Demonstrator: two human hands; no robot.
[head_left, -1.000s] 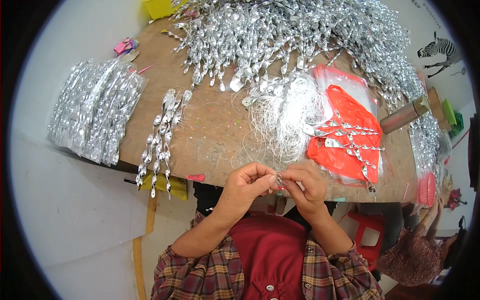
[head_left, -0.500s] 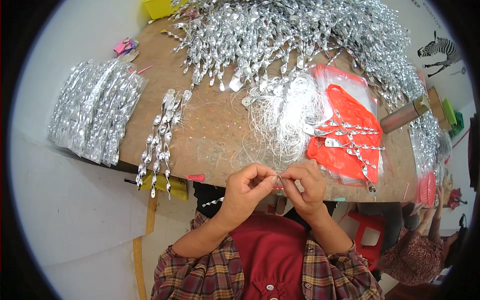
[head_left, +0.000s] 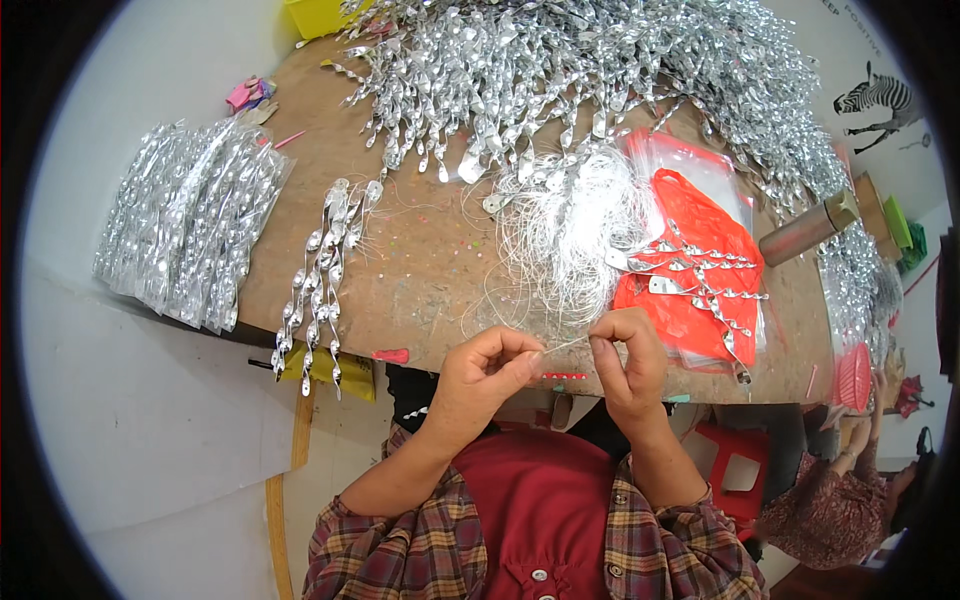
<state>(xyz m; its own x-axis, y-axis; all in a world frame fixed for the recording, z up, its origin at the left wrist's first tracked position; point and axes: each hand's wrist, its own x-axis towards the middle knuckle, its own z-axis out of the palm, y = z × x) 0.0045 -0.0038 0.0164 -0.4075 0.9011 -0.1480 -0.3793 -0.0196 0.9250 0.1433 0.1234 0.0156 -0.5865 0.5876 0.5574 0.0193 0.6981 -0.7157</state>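
At the table's near edge my left hand [head_left: 487, 380] pinches a thin pale string [head_left: 567, 346] between thumb and forefinger. My right hand [head_left: 630, 368] pinches the same string, which is pulled straight across the gap between the hands. Just beyond them lies a loose tangle of white string [head_left: 575, 235]. To its right, several twisted silver strips [head_left: 700, 275] rest on a red plastic bag [head_left: 715, 215]. A small bunch of twisted silver strips [head_left: 325, 270] hangs over the edge to the left.
A large heap of silver spirals [head_left: 560, 70] covers the table's far side. Bagged spirals [head_left: 190, 225] are stacked at the left. A metal flask [head_left: 808, 230] lies tilted at the right, near a red basket [head_left: 853, 380]. Another person [head_left: 830, 510] is at the lower right beside a red stool [head_left: 735, 470].
My hands were together at the fingertips and have moved apart, the right one shifting right. The string between them now shows stretched out.
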